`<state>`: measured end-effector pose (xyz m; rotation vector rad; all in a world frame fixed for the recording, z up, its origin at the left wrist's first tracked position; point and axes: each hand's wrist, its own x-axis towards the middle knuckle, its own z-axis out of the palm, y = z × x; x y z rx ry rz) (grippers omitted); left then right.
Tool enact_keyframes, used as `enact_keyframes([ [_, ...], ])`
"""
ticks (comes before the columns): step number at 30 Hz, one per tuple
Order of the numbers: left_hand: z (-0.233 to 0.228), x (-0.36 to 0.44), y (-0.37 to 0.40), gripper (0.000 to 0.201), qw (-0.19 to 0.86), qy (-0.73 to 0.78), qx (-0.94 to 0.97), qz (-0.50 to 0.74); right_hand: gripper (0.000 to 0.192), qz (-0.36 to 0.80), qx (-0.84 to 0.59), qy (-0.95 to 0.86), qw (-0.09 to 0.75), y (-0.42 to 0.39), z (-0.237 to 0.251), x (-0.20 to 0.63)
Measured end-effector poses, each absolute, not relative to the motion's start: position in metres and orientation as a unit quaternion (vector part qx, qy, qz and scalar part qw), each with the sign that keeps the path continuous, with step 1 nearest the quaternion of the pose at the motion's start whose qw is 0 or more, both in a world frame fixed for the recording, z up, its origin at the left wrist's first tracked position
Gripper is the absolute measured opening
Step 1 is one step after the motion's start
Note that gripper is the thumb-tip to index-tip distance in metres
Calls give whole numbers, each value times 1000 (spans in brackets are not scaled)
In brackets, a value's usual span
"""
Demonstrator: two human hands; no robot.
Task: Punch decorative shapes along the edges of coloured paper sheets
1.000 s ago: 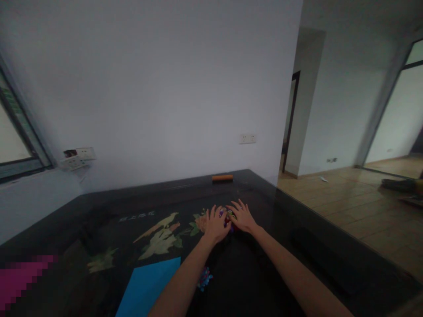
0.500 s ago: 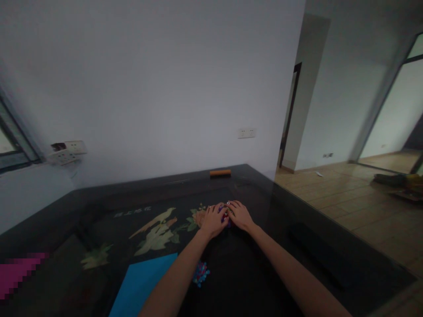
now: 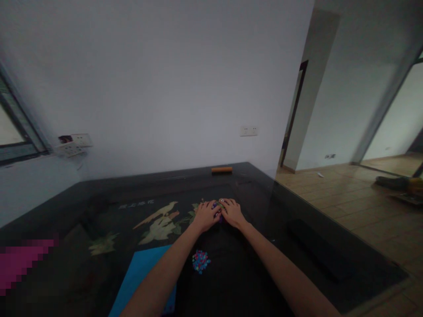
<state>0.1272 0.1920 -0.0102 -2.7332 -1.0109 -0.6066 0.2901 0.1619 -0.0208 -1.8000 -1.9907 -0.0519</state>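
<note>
My left hand (image 3: 206, 215) and my right hand (image 3: 233, 213) meet above the dark tabletop, their fingers curled in around a small cluster of colourful pieces (image 3: 218, 215). Purple, green and white eye-like spots show between the fingers, but the pieces' kind cannot be made out and most of the cluster is covered. Closer to me lies a loose heap of tiny blue, pink and red bead-like bits (image 3: 200, 260). Beside my left forearm is a flat blue sheet (image 3: 145, 268), partly hidden by that arm.
An orange-brown cylinder (image 3: 221, 170) lies at the far edge of the glossy black table (image 3: 257, 185). A long dark object (image 3: 317, 248) rests at the right. Bird and flower pictures decorate the tabletop. The wall with its socket (image 3: 249, 130) stands behind.
Both hands have shifted slightly to the left together, still around the colourful cluster. The view has tilted a little, and the heap of tiny bits shows more fully beside my left forearm.
</note>
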Motion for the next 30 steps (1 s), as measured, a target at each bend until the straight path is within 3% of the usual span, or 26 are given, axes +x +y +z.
enact_keyframes([
  [30,-13,-65,214,30,91,-464,-866,-160,39,14,-588,-776,228,191,-9,104],
])
